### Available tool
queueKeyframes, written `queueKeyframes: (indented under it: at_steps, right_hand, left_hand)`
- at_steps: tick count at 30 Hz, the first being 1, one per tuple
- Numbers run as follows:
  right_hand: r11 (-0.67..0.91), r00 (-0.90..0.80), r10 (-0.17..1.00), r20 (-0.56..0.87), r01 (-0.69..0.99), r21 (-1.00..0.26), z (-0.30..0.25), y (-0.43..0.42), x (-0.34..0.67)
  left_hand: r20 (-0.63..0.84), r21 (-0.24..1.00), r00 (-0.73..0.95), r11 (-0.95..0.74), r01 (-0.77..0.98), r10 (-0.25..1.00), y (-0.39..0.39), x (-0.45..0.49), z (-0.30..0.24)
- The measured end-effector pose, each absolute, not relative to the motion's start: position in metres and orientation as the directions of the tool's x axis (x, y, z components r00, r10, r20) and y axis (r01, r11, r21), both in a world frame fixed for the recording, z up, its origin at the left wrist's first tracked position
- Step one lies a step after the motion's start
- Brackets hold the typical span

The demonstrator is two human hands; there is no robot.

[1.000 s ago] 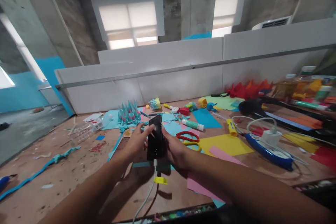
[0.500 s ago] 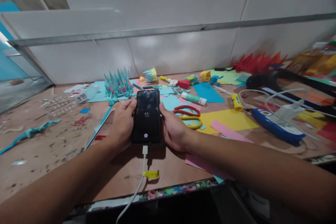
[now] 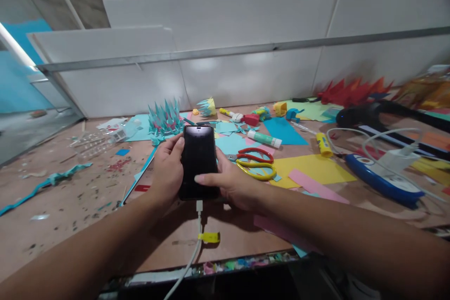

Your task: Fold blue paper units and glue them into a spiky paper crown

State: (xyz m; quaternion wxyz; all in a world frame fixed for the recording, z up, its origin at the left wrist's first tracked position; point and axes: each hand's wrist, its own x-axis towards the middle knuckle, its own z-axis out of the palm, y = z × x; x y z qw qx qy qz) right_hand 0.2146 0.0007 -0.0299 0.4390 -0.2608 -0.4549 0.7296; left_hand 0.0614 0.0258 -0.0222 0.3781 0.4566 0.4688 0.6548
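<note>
A black smartphone [image 3: 198,157] is held upright above the table between my two hands, its screen dark. My left hand [image 3: 168,164] grips its left edge, with the thumb along the side. My right hand [image 3: 234,179] holds the right edge, and its thumb lies across the lower part of the screen. A white charging cable [image 3: 197,251] with a yellow tag [image 3: 210,237] is plugged into the phone's bottom end. Just right of the phone lie scissors [image 3: 256,163] with red and yellow handles.
Teal spiky folded-paper work [image 3: 164,119] stands behind my left hand. A glue stick [image 3: 264,139] and yellow paper [image 3: 312,170] lie beyond the right. A blue power strip [image 3: 381,183] with a white charger sits farther right. White panels [image 3: 246,79] close off the back.
My right thumb has moved from the phone's side onto the lower screen. The screen showed a 43 reading and a fingerprint mark; now it is dark. The view has tilted up slightly.
</note>
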Motion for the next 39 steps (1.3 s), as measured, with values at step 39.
queueKeyframes:
  at_steps: [39]
  right_hand:
    - [-0.153, -0.601, 0.794, 0.084, -0.332, -0.931, -0.026, -0.005, 0.223]
  left_hand:
    - [0.129, 0.930, -0.279, -0.214, -0.299, 0.952, 0.021, 0.064, -0.021]
